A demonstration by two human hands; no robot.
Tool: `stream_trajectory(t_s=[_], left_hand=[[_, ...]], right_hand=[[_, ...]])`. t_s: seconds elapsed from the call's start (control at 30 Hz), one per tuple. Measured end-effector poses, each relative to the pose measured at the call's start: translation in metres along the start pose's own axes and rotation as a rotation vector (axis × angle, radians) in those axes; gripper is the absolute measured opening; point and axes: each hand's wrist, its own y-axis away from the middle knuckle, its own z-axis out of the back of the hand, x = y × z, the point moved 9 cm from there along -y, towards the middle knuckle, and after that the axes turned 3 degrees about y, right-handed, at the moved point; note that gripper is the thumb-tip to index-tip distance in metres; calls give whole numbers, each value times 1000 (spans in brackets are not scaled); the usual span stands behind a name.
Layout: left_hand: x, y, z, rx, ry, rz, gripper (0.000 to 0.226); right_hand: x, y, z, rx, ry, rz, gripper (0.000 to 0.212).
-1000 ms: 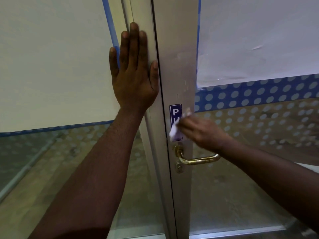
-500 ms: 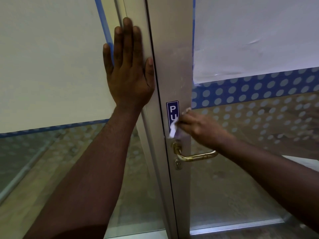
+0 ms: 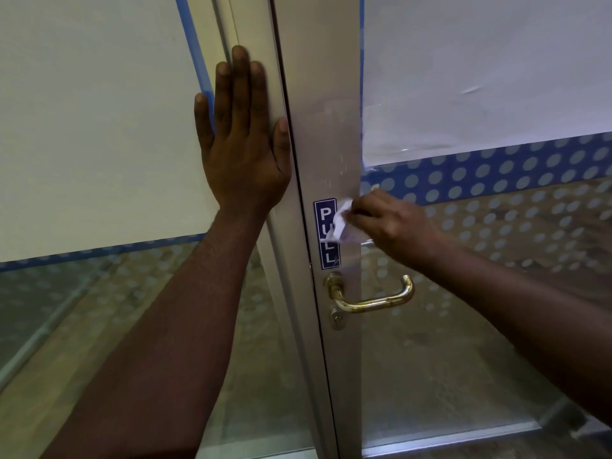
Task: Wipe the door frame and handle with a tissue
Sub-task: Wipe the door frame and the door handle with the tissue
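A grey metal door frame [image 3: 326, 104] runs top to bottom through the middle. My right hand [image 3: 390, 223] grips a crumpled white tissue [image 3: 342, 221] and presses it against the frame, over the right edge of a blue PULL sticker [image 3: 326, 256]. Below the sticker a brass lever handle [image 3: 374, 301] sticks out to the right, with a keyhole under it; neither hand touches it. My left hand [image 3: 241, 137] lies flat with straight fingers on the adjoining frame post, left of the door's edge.
Glass panels fill both sides, frosted white film above and a blue band with pale dots [image 3: 496, 167] below. Through the lower glass a wooden floor [image 3: 66, 352] shows. A metal bottom rail [image 3: 447, 438] crosses at lower right.
My right hand with the tissue has moved up and right on the frame, uncovering more of the PULL sticker and leaving more room above the handle. The left hand stays flat on the post.
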Motion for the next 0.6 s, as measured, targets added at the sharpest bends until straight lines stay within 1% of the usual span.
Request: stream_trajectory(t_s=[0.03,0.07,0.1,0.13,0.2,0.33,0.37,0.4,0.43,0.5,0.53,0.57,0.6], left_hand=[[0,0,0,3,6,1,56],[0,1,0,5,12,0,56],[-1,2,-1,8,18,-1,56],[-1,2,-1,11,19,-4,56],[0,1,-1,10,11,3,56],[-2,2,0,15,19,-4,57],[-2,1,0,15,17,-3,57],[-1,1,0,17,15,-1,57],[0,1,0,19,14,0,57],[0,1,-1,20,13,-1,57],[0,1,0,21,17,-1,57],[-1,1,0,21,21,0,57],[-1,1,0,20,25,1,57]], right_hand=[[13,6,-11,58,3,85,29],[26,15,-26,162,11,173,31],[34,24,-35,264,18,221,33],[35,31,-38,305,25,220,34],[24,29,-27,216,10,152,34],[2,0,2,-60,43,-92,32],[4,-5,3,-102,34,-119,30],[11,-9,0,-110,26,-105,29],[21,-8,-10,-62,12,-53,29],[41,5,-40,143,-31,54,33],[43,17,-50,237,-43,67,34],[39,27,-54,285,-45,49,33],[31,32,-51,276,-40,13,32]])
